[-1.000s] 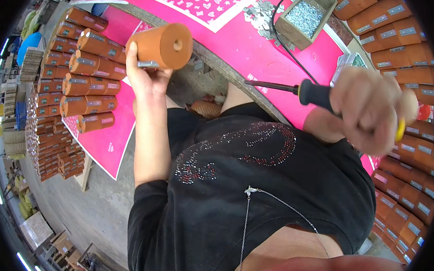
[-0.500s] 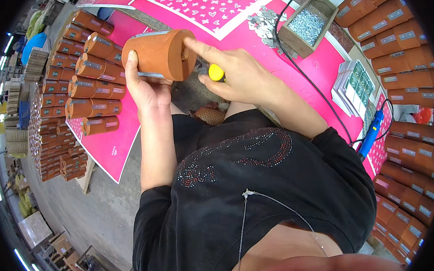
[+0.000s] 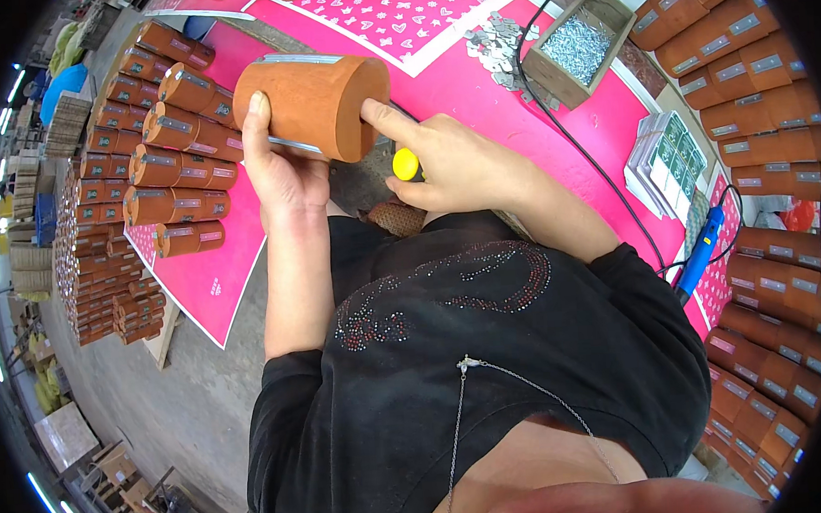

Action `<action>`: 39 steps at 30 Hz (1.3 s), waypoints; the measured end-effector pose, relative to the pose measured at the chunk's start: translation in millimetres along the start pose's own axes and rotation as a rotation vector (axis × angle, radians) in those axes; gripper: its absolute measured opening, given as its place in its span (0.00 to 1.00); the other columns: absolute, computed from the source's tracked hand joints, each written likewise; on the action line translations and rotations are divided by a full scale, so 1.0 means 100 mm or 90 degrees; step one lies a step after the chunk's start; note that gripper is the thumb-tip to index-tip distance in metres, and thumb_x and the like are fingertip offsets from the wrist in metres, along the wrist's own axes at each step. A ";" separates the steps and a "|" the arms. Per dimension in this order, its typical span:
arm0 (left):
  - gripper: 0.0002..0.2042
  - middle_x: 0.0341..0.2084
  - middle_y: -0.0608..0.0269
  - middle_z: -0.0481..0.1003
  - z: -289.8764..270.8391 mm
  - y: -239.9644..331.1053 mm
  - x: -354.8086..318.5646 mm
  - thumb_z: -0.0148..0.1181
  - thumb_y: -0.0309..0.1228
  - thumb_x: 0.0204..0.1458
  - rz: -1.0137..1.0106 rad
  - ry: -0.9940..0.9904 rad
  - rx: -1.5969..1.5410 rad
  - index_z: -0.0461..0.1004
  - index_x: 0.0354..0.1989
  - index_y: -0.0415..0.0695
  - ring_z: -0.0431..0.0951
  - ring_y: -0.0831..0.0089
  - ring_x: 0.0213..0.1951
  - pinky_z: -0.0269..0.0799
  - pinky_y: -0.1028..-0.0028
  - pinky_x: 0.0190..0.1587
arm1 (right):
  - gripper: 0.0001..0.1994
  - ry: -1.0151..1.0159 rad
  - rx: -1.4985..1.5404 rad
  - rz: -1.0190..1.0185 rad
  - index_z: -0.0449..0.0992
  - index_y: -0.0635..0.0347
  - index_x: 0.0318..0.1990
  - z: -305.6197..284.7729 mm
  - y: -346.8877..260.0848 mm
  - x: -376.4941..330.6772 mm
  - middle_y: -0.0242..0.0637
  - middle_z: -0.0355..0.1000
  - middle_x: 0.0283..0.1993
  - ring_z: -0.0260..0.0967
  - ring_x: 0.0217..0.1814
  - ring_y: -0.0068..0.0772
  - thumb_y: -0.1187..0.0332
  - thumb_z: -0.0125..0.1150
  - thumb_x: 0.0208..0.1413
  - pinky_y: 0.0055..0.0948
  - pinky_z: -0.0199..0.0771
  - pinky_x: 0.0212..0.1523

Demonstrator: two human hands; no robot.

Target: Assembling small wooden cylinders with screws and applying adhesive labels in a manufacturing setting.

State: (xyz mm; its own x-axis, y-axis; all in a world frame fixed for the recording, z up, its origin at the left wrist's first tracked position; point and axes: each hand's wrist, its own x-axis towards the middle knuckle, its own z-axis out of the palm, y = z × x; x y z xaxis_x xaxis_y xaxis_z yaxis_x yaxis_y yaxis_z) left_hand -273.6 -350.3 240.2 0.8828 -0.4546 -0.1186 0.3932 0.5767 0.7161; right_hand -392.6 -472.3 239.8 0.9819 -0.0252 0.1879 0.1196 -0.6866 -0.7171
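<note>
My left hand (image 3: 285, 165) grips a reddish-brown cylindrical box (image 3: 305, 99) from below, its thumb against the near end. Flat metal strips run along the top and lower side of the box. My right hand (image 3: 461, 161) points its index finger at the box's right end, the tip touching or almost touching that face. Curled in the right palm is a tool with a round yellow handle end (image 3: 406, 165); the rest of it is hidden, so its kind does not show.
Many similar cylinders (image 3: 178, 166) are stacked at left, with more (image 3: 747, 118) along the right. On the pink sheet (image 3: 581, 145) lie thin metal pieces (image 3: 497, 43), a wooden box of screws (image 3: 549, 73), and a card stack (image 3: 670, 168). A blue corded tool (image 3: 703, 252) sits at right.
The cylindrical box has turned slightly and shifted a little right, so its right end shows less. My right index fingertip has moved slightly down and right along with it.
</note>
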 end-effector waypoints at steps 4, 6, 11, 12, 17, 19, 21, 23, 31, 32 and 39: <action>0.25 0.45 0.56 0.67 0.01 0.07 -0.01 0.55 0.41 0.46 0.047 -0.006 0.071 0.60 0.50 0.39 0.68 0.62 0.47 0.66 0.63 0.49 | 0.28 0.062 0.021 -0.106 0.59 0.65 0.53 0.02 0.08 0.01 0.46 0.69 0.23 0.70 0.24 0.45 0.73 0.58 0.40 0.34 0.67 0.24; 0.25 0.45 0.55 0.67 0.03 0.08 0.00 0.55 0.40 0.46 0.059 -0.007 0.095 0.60 0.50 0.39 0.69 0.62 0.47 0.66 0.63 0.49 | 0.25 0.130 0.067 -0.143 0.63 0.65 0.50 0.10 0.10 0.00 0.43 0.69 0.23 0.69 0.23 0.40 0.75 0.58 0.40 0.30 0.66 0.23; 0.25 0.46 0.55 0.67 -0.08 0.18 0.13 0.51 0.45 0.48 -0.041 -0.055 -0.041 0.61 0.51 0.42 0.68 0.60 0.48 0.67 0.59 0.48 | 0.16 0.290 0.148 -0.252 0.72 0.63 0.41 0.09 0.07 -0.06 0.35 0.68 0.21 0.67 0.21 0.25 0.78 0.58 0.39 0.22 0.65 0.23; 0.25 0.46 0.55 0.67 -0.10 0.19 0.14 0.51 0.45 0.48 -0.042 -0.054 -0.039 0.61 0.51 0.42 0.68 0.60 0.48 0.67 0.59 0.48 | 0.14 0.290 0.137 -0.231 0.72 0.61 0.39 0.05 0.04 -0.09 0.35 0.70 0.24 0.69 0.23 0.31 0.77 0.59 0.39 0.25 0.68 0.24; 0.25 0.46 0.55 0.67 -0.11 0.15 0.14 0.49 0.45 0.49 -0.060 -0.034 -0.033 0.61 0.51 0.42 0.68 0.59 0.48 0.67 0.58 0.49 | 0.12 0.274 0.129 -0.172 0.73 0.58 0.36 -0.13 -0.11 -0.09 0.34 0.71 0.26 0.71 0.24 0.32 0.76 0.59 0.40 0.25 0.69 0.24; 0.24 0.47 0.55 0.66 -0.04 0.07 0.10 0.50 0.43 0.50 0.018 -0.035 0.071 0.60 0.52 0.40 0.67 0.61 0.50 0.65 0.60 0.50 | 0.13 0.356 0.144 -0.181 0.73 0.57 0.38 -0.32 -0.16 -0.17 0.30 0.70 0.24 0.68 0.21 0.23 0.78 0.58 0.41 0.19 0.66 0.22; 0.38 0.45 0.55 0.63 -0.06 -0.03 0.12 0.64 0.32 0.39 0.251 -0.141 0.270 0.46 0.58 0.41 0.67 0.66 0.47 0.64 0.66 0.49 | 0.12 0.456 0.227 -0.259 0.72 0.65 0.38 -0.60 -0.19 -0.29 0.31 0.69 0.22 0.64 0.19 0.15 0.81 0.57 0.42 0.15 0.62 0.20; 0.54 0.45 0.56 0.60 0.13 -0.07 0.11 0.73 0.31 0.27 0.483 -0.271 0.477 0.35 0.60 0.42 0.67 0.68 0.45 0.64 0.69 0.48 | 0.13 0.576 0.154 -0.219 0.63 0.77 0.43 -0.78 -0.28 -0.45 0.36 0.60 0.20 0.59 0.19 0.25 0.81 0.42 0.49 0.23 0.64 0.21; 0.56 0.48 0.53 0.58 0.15 -1.02 0.28 0.75 0.32 0.22 0.467 -0.519 0.591 0.40 0.61 0.42 0.66 0.64 0.47 0.64 0.69 0.50 | 0.11 0.527 0.223 -0.306 0.62 0.75 0.42 -0.86 -0.18 -0.64 0.36 0.59 0.20 0.57 0.19 0.24 0.81 0.41 0.50 0.27 0.63 0.21; 0.55 0.49 0.52 0.57 0.11 -1.12 0.34 0.75 0.31 0.23 0.372 -0.476 0.614 0.40 0.61 0.42 0.66 0.63 0.47 0.65 0.69 0.49 | 0.11 0.521 0.200 -0.300 0.62 0.75 0.42 -0.89 -0.16 -0.66 0.35 0.58 0.20 0.57 0.19 0.23 0.81 0.41 0.50 0.27 0.63 0.21; 0.52 0.49 0.54 0.56 0.08 -1.27 0.31 0.73 0.27 0.25 0.355 -0.460 0.523 0.40 0.60 0.43 0.66 0.63 0.48 0.67 0.66 0.49 | 0.11 0.547 0.234 -0.306 0.63 0.72 0.42 -1.03 -0.16 -0.82 0.33 0.56 0.18 0.55 0.18 0.23 0.80 0.40 0.51 0.26 0.61 0.20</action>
State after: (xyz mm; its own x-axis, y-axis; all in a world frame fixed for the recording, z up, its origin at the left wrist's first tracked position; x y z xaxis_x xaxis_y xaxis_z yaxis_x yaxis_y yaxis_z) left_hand -298.4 -442.4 151.0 0.4303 -0.7050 0.5637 -0.5024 0.3318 0.7985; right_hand -490.0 -534.5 305.1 0.4013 -0.4143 0.8169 0.6482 -0.5017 -0.5729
